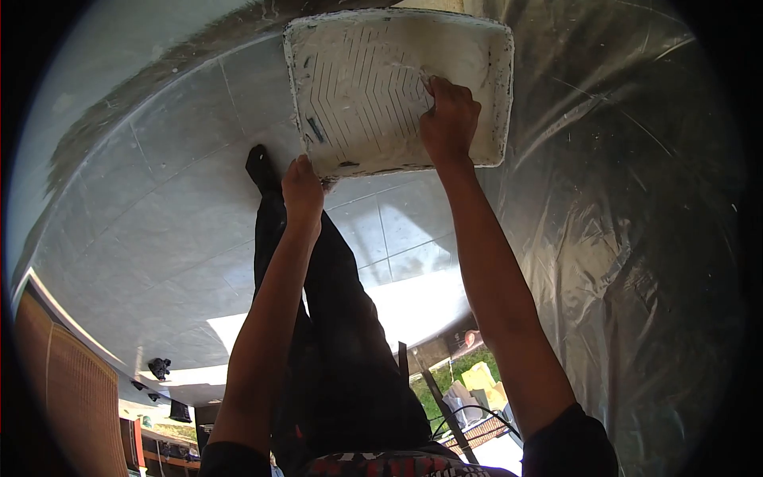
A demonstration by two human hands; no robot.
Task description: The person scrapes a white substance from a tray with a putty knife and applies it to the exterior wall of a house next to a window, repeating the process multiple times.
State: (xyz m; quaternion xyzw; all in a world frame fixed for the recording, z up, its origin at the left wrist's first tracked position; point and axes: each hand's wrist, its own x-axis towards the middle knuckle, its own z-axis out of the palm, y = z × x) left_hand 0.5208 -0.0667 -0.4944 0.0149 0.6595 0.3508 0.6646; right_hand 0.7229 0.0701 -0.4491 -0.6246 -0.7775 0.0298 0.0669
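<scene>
While left hand pinches tray by corner, outstretched right hand curls fingers over it, grip unclear.

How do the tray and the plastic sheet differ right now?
The tray is pale and opaque; the sheet is glossy and see-through. The tray keeps a boxy shape with a raised rim; the sheet is loose and creased. The left hand grips the tray's corner; neither hand touches the sheet. Neither surface is smooth.
</scene>
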